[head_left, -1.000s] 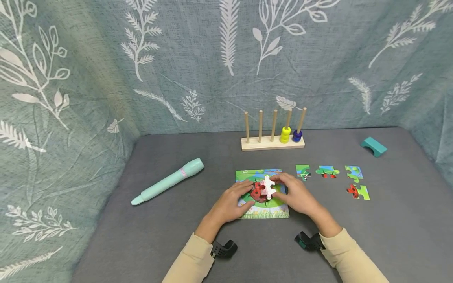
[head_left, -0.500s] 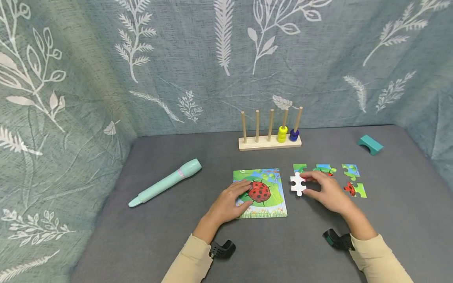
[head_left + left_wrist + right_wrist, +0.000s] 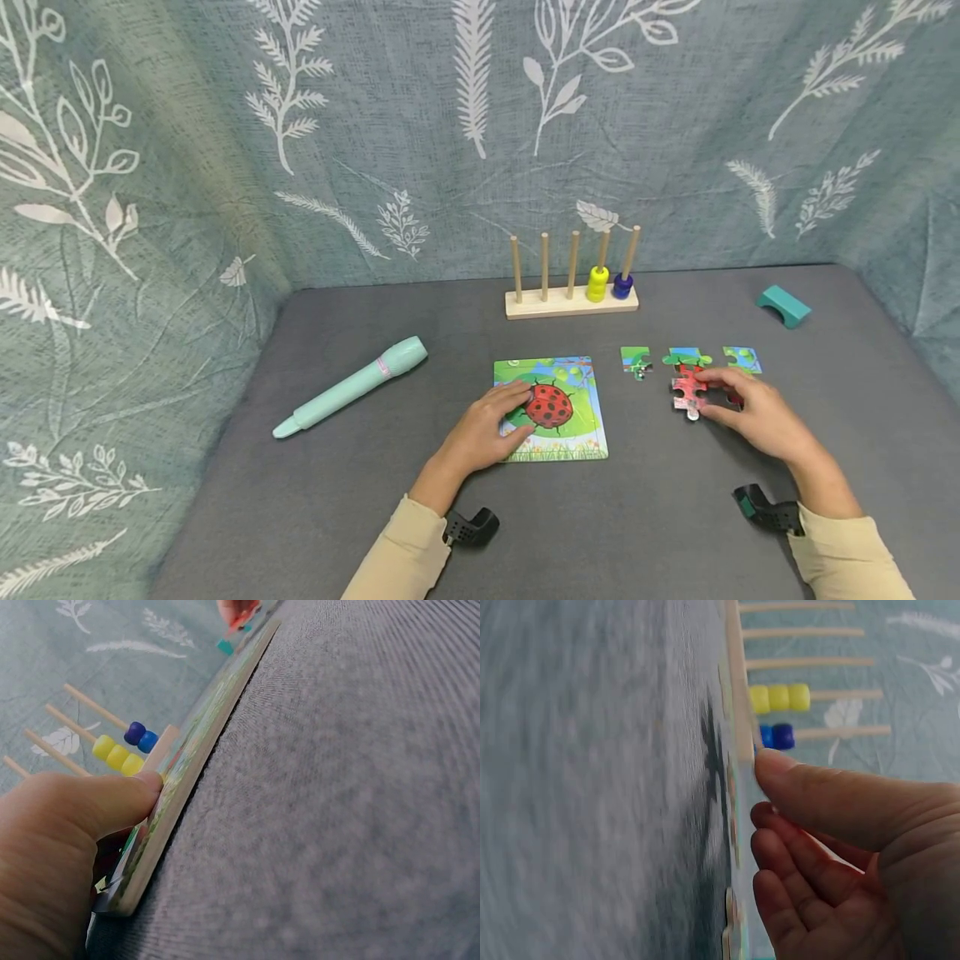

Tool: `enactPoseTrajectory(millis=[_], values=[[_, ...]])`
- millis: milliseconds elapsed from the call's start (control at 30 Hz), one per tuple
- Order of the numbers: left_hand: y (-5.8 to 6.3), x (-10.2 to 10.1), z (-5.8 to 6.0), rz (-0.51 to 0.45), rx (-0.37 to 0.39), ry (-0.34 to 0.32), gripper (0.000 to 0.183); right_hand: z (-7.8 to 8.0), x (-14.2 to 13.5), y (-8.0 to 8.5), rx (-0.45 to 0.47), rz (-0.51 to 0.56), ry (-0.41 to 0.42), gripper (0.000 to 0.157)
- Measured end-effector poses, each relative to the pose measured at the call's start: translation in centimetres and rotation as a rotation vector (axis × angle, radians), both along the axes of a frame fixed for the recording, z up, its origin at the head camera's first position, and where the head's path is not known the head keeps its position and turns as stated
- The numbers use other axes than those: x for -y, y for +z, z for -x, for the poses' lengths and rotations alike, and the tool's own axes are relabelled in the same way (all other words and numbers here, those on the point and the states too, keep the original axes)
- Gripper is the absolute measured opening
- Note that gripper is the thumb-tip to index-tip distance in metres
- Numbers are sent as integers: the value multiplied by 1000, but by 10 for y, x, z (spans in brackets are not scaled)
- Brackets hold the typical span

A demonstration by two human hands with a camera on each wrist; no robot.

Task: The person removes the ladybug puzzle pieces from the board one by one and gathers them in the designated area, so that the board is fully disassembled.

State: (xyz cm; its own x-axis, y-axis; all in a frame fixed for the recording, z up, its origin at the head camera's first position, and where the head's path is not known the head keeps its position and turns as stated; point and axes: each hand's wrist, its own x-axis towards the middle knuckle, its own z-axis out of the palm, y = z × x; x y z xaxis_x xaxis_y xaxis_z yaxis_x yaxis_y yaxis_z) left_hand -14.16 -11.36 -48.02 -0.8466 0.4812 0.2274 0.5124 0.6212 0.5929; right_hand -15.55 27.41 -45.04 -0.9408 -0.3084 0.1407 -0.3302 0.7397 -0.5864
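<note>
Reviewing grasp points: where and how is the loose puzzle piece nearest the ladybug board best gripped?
Likely pinch the loose piece by its straight far edge and knobbed near edge, from above, coming from the person's side. It lies flat on the tabletop, so its thin edges offer the hold, apart from the neighbouring piece.

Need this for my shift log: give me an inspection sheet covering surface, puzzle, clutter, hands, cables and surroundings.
Surface: grey table, cloth-like texture.
Puzzle: ladybug board, flat; red piece, held above the table; four loose pieces to the board's right, some partly hidden.
Clutter: mint pen-shaped item; peg rack with yellow beads and blue beads; teal block.
Hands: left hand rests on the board's left side; right hand pinches the red piece.
Cables: nothing seen.
Surroundings: curtain with white leaf prints.
</note>
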Motion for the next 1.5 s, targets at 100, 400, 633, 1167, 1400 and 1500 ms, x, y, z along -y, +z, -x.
enactPoseTrajectory(millis=[100, 400, 633, 1167, 1400, 1500], values=[[0, 1, 0, -5, 6, -1, 49, 0, -5, -1, -21, -8, 6, 34], [0, 0, 0, -8, 7, -3, 49, -3, -9, -4, -62, -32, 29, 35], [0, 0, 0, 0, 12, 2, 49, -3, -11, -7, -131, -67, 77, 38], [2, 0, 0, 4, 17, -3, 49, -4, -15, -4, -14, 7, 29, 46], [1, 1, 0, 5, 15, 1, 49, -5, -11, 3, 40, 10, -9, 51], [1, 1, 0, 3, 11, 1, 49, -6, -7, 5, 44, 31, -1, 53]])
